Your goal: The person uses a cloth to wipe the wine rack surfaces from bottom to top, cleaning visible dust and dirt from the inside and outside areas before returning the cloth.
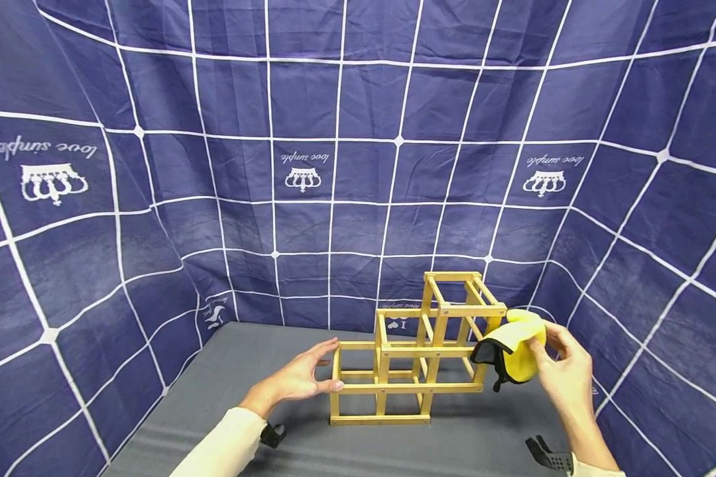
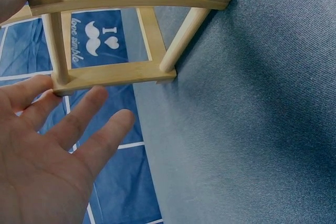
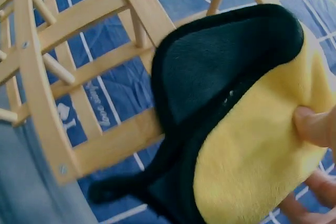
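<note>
A stepped wooden rack [image 1: 406, 387] stands on the grey surface, rising toward the right. My left hand [image 1: 301, 372] holds its low left end, thumb on the front corner and fingertips at the back corner. In the left wrist view that hand [image 2: 58, 145] has its two lower fingers spread off the wood. A yellow cleaning mitt [image 1: 522, 351] with black edging and a loop hangs from my right hand [image 1: 567, 371], pinched between thumb and fingers. It lies against or just in front of the rack's tall right end. Up close, the mitt [image 3: 257, 150] hides some bars.
A grey cloth-like surface [image 1: 215, 377] extends around the rack. Behind it and on both sides hangs a blue curtain [image 1: 358, 225] with white grid lines. Each wrist wears a black strap [image 1: 272, 435].
</note>
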The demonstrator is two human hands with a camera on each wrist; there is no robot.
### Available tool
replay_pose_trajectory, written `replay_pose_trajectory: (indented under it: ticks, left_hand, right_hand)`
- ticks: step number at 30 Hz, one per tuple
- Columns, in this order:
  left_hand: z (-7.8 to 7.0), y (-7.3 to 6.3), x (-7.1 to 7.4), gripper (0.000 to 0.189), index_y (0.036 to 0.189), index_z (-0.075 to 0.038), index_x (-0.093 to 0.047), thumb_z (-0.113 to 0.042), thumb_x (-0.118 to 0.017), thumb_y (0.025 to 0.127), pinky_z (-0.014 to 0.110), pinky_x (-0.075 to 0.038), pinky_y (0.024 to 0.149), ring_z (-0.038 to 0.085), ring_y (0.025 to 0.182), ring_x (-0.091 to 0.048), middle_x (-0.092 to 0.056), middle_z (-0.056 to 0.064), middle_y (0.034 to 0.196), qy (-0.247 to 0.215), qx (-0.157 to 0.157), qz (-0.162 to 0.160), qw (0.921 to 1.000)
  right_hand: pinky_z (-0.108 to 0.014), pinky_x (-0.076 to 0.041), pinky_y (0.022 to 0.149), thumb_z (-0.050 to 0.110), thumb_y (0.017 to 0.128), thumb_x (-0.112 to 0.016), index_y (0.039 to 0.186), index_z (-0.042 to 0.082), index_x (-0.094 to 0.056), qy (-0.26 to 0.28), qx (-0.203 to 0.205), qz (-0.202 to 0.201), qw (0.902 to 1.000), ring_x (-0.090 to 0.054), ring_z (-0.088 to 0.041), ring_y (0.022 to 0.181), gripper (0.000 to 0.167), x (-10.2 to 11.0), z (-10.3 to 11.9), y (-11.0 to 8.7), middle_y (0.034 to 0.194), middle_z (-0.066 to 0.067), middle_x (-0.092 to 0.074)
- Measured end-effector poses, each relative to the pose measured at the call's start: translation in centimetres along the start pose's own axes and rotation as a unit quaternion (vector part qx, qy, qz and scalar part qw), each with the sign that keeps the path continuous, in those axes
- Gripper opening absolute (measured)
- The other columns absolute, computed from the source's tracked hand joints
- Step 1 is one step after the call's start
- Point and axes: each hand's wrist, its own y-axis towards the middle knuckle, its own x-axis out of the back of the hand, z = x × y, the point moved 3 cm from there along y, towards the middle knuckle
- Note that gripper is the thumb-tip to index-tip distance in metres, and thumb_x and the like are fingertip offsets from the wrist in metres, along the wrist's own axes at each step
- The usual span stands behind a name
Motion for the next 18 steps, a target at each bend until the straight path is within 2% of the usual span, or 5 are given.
replay_pose_trajectory:
  ticks: [5,10,14,16,18]
  left_hand:
    - [-0.1,0.0,-0.1,0.097,0.175,0.005,-0.044,-0.037,-0.092,0.101,0.069,-0.054,0.128,0.053,0.15,-0.069,-0.039,0.024,0.187,-0.001,0.0,0.001,1.0]
    - [-0.2,0.0,-0.2,0.098,0.175,0.005,-0.045,-0.039,-0.092,0.101,0.068,-0.056,0.127,0.052,0.149,-0.07,-0.04,0.024,0.187,-0.006,-0.003,0.003,1.0]
    - [0.0,0.1,-0.1,0.097,0.175,0.005,-0.044,-0.038,-0.091,0.101,0.068,-0.055,0.128,0.053,0.149,-0.069,-0.038,0.023,0.188,-0.008,-0.004,0.004,0.9999]
    - [0.1,0.1,0.0,0.097,0.175,0.005,-0.044,-0.036,-0.091,0.102,0.071,-0.054,0.128,0.056,0.15,-0.067,-0.037,0.024,0.188,-0.016,-0.004,0.005,0.9999]
    - [0.1,0.1,-0.1,0.097,0.175,0.005,-0.043,-0.036,-0.091,0.102,0.072,-0.052,0.128,0.057,0.152,-0.065,-0.036,0.024,0.189,-0.021,-0.001,0.007,0.9997]
  right_hand:
    - [0.0,-0.057,0.084,-0.003,0.104,-0.082,0.142,-0.005,-0.077,0.022,-0.023,0.068,0.9972,-0.071,0.022,0.093,0.038,-2.0,0.7,0.6,0.102,0.039,-0.07]
    - [-0.001,-0.059,0.088,0.008,0.11,-0.079,0.151,-0.006,-0.072,0.058,-0.07,0.079,0.9927,-0.072,0.021,0.099,0.044,-2.7,1.2,-0.2,0.107,0.041,-0.071]
    - [-0.002,-0.059,0.085,0.006,0.11,-0.08,0.154,-0.007,-0.07,0.057,-0.067,0.091,0.9919,-0.07,0.021,0.098,0.047,-3.4,1.5,-0.6,0.107,0.04,-0.071]
    - [-0.004,-0.059,0.079,0.007,0.108,-0.083,0.151,-0.004,-0.074,0.03,-0.049,0.092,0.9941,-0.07,0.018,0.092,0.045,-3.6,1.7,-0.6,0.105,0.031,-0.076]
    - [-0.006,-0.057,0.074,0.008,0.106,-0.085,0.146,-0.001,-0.078,-0.008,-0.027,0.088,0.9957,-0.068,0.013,0.086,0.041,-3.7,1.8,-0.7,0.104,0.014,-0.083]
